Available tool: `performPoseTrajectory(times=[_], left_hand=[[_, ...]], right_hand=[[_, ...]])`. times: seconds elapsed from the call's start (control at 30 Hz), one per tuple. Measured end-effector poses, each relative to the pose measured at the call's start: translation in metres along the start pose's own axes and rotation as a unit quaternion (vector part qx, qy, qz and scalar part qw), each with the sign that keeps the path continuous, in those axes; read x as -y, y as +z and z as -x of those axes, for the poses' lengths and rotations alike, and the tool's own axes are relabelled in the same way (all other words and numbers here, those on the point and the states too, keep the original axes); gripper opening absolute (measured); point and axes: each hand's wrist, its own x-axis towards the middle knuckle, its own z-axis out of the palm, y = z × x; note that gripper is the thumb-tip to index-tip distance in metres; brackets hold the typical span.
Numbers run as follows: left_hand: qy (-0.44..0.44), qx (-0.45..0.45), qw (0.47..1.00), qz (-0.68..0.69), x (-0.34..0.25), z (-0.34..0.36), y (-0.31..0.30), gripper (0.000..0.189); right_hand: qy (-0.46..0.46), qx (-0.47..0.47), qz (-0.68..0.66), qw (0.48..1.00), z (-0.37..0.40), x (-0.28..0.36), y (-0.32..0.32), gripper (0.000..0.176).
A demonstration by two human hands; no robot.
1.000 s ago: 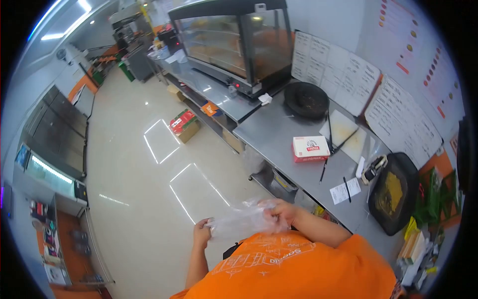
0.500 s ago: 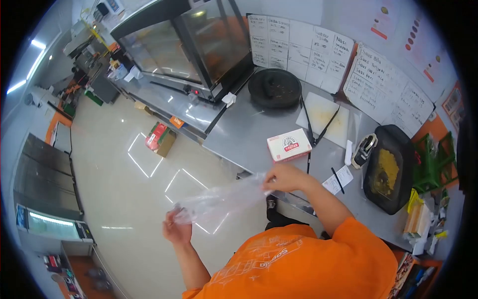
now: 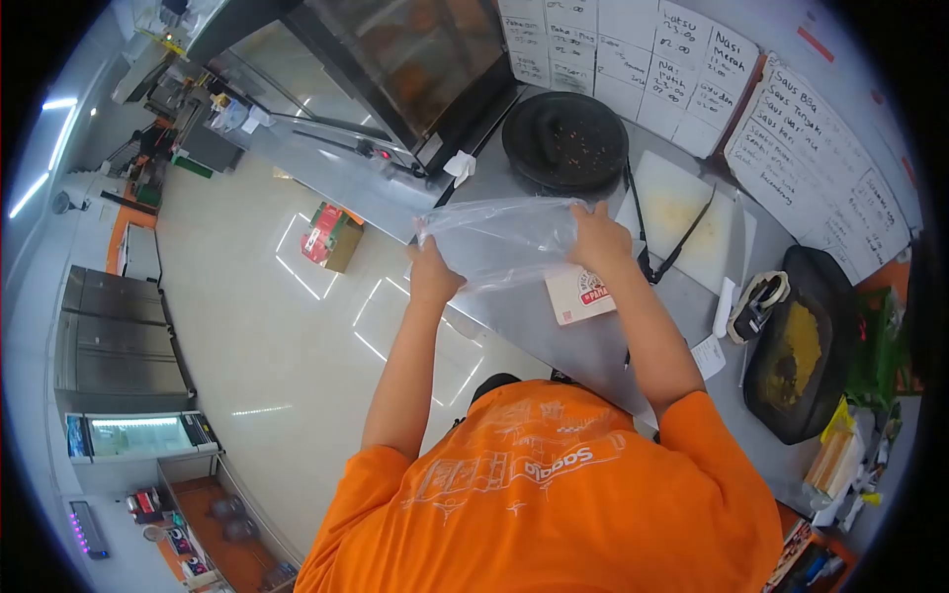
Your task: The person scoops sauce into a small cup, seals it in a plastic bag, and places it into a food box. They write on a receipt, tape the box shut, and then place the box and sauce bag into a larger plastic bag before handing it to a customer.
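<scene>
A clear plastic bag is stretched between my two hands over the front edge of the steel counter. My left hand pinches the bag's left side, and my right hand grips its right side. Just below the bag and partly behind my right forearm lies a white printed box. Black tongs rest on a stained white cutting board to the right. Behind the bag is a round black pan with small crumbs in it.
A glass display cabinet stands at the back left. On the right are a black tray with yellow food, a white-handled knife, a strapped device and green baskets. A cardboard box sits on the floor.
Both hands have risen and moved forward, from in front of the counter to over its edge. The bag is now spread wider and level between them. The camera view has shifted.
</scene>
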Motion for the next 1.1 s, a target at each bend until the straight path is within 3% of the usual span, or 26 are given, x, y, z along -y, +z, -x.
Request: performPoseTrajectory(times=[0.07, 0.13, 0.17, 0.23, 0.27, 0.33, 0.37, 0.43, 0.47, 0.53, 0.6, 0.63, 0.67, 0.7, 0.73, 0.83, 0.93, 0.97, 1.03, 1.07, 1.1], left_hand=[[0.024, 0.003, 1.0, -0.011, 0.007, -0.015, 0.012, 0.105], [0.045, 0.007, 0.999, -0.011, 0.015, -0.029, 0.029, 0.106], [0.05, 0.02, 0.999, 0.006, 0.018, -0.036, 0.037, 0.108], [0.054, 0.049, 0.997, 0.026, 0.019, -0.038, 0.044, 0.109], [0.061, 0.064, 0.996, 0.021, 0.006, -0.035, 0.034, 0.107], [0.068, 0.087, 0.993, 0.027, -0.003, -0.036, 0.025, 0.105], [0.067, 0.104, 0.992, 0.017, -0.003, -0.042, 0.023, 0.095], [0.062, 0.128, 0.99, 0.011, 0.006, -0.054, 0.027, 0.085], [0.072, 0.143, 0.987, -0.002, 0.012, -0.06, 0.031, 0.082], [0.087, 0.164, 0.983, -0.009, 0.019, -0.068, 0.031, 0.078], [0.101, 0.184, 0.978, -0.011, 0.017, -0.069, 0.023, 0.076], [0.104, 0.191, 0.976, 0.001, 0.022, -0.072, 0.027, 0.076], [0.117, 0.189, 0.975, 0.003, 0.029, -0.077, 0.033, 0.088], [0.129, 0.185, 0.974, 0.005, 0.035, -0.083, 0.035, 0.101], [0.13, 0.189, 0.973, 0.01, 0.037, -0.084, 0.034, 0.101], [0.154, 0.216, 0.964, -0.01, 0.042, -0.089, 0.029, 0.104], [0.161, 0.228, 0.96, -0.031, 0.04, -0.089, 0.013, 0.088], [0.167, 0.25, 0.953, -0.036, 0.04, -0.093, 0.01, 0.098], [0.174, 0.276, 0.944, -0.037, 0.042, -0.099, 0.008, 0.109], [0.185, 0.268, 0.944, -0.043, 0.043, -0.101, 0.007, 0.108], [0.195, 0.258, 0.945, -0.047, 0.045, -0.104, 0.006, 0.108]], right_hand=[[0.0, 0.016, 0.004, 1.0, -0.002, -0.011, -0.008, 0.073], [-0.04, -0.046, -0.134, 0.989, 0.003, -0.02, -0.025, 0.068], [-0.034, -0.044, -0.126, 0.99, 0.004, -0.019, -0.038, 0.068], [-0.091, -0.127, -0.235, 0.959, 0.016, -0.01, -0.063, 0.061], [-0.082, -0.124, -0.227, 0.962, 0.024, 0.0, -0.079, 0.061], [-0.049, -0.214, -0.275, 0.936, 0.038, 0.024, -0.106, 0.045], [-0.045, -0.209, -0.265, 0.94, 0.042, 0.031, -0.109, 0.045], [-0.058, -0.294, -0.531, 0.793, 0.045, 0.046, -0.108, 0.037], [-0.143, -0.367, -0.613, 0.685, 0.039, 0.065, -0.095, 0.035], [-0.233, -0.352, -0.663, 0.618, 0.018, 0.092, -0.057, 0.038], [-0.219, -0.326, -0.553, 0.735, -0.017, 0.122, 0.011, 0.032], [-0.205, -0.271, -0.417, 0.843, -0.032, 0.121, 0.062, 0.026], [-0.123, -0.018, -0.406, 0.905, -0.047, 0.123, 0.094, 0.021], [-0.176, -0.001, -0.281, 0.943, -0.058, 0.106, 0.138, 0.021], [-0.223, 0.019, -0.154, 0.962, -0.061, 0.108, 0.147, 0.021], [-0.201, -0.006, -0.082, 0.976, -0.072, 0.104, 0.15, 0.024], [-0.12, 0.013, -0.025, 0.992, -0.076, 0.123, 0.119, 0.03], [-0.111, 0.014, -0.021, 0.993, -0.078, 0.12, 0.122, 0.03], [-0.129, -0.056, -0.202, 0.969, -0.081, 0.116, 0.127, 0.033], [-0.126, -0.052, -0.199, 0.97, -0.072, 0.12, 0.11, 0.033], [-0.136, 0.029, -0.23, 0.963, -0.054, 0.129, 0.07, 0.037]])
